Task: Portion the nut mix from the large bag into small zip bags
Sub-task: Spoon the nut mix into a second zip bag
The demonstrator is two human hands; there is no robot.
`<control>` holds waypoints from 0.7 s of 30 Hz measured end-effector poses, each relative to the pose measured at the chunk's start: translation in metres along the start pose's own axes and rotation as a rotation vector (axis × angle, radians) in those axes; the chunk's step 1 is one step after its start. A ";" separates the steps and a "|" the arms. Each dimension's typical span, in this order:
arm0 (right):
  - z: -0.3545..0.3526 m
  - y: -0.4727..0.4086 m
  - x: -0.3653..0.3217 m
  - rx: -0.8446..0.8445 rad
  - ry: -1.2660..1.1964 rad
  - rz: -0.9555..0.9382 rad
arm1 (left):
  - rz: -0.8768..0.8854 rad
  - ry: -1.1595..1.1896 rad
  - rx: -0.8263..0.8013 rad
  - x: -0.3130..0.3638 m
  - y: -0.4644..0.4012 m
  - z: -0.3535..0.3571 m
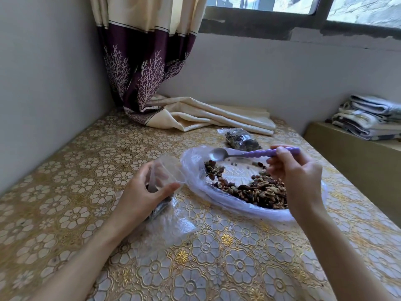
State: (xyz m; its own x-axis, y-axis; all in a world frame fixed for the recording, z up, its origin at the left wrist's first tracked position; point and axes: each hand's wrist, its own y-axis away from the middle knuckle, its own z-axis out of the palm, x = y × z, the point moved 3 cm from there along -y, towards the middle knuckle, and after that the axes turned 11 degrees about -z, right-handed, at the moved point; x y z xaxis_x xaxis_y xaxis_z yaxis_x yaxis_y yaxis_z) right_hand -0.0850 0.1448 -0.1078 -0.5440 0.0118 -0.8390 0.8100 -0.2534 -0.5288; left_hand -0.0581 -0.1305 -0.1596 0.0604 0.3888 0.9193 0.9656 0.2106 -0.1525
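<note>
Right now the left hand [145, 187] pinches a small zip bag [167, 170] by its side, fingers curled round the clear plastic, its mouth tipped toward the large bag [217, 198], which lies spread open on the table [65, 192] with the nut mix [260, 192] heaped at its near right side. The right hand [297, 172], well apart from the left, grips the purple handle of a spoon [219, 154] whose bowl hovers empty above the large bag. The likely trouble is the small bag's mouth: held from one side only, the limp film may sag shut, and a loaded spoon would then spill nuts onto the table. An overfull scoop could shed pieces crossing the gap. A filled bag [240, 139] lies beyond, and flat spare bags [171, 227] lie under the left wrist, where an elbow might sweep them off.
</note>
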 end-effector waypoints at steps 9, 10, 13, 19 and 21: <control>-0.015 -0.006 0.015 0.049 0.341 -0.042 | -0.008 0.006 0.018 0.002 0.002 0.001; -0.012 -0.006 0.016 0.038 0.329 -0.033 | -0.011 0.004 0.023 0.002 0.002 0.001; 0.000 -0.002 0.022 -0.040 0.292 0.019 | -0.010 -0.014 0.012 0.003 0.002 0.002; 0.023 0.011 0.024 -0.221 0.246 0.000 | -0.009 -0.041 0.037 0.002 0.000 0.003; 0.024 0.011 0.024 -0.250 0.250 -0.017 | -0.008 -0.044 0.040 0.002 0.000 0.003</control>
State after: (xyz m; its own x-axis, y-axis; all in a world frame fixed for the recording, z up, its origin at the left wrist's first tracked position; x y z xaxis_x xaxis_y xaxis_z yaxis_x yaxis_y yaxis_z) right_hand -0.0943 0.1189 -0.1304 -0.5129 0.2581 -0.8187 0.8464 -0.0070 -0.5325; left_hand -0.0584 -0.1270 -0.1587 0.0406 0.4257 0.9039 0.9550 0.2495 -0.1604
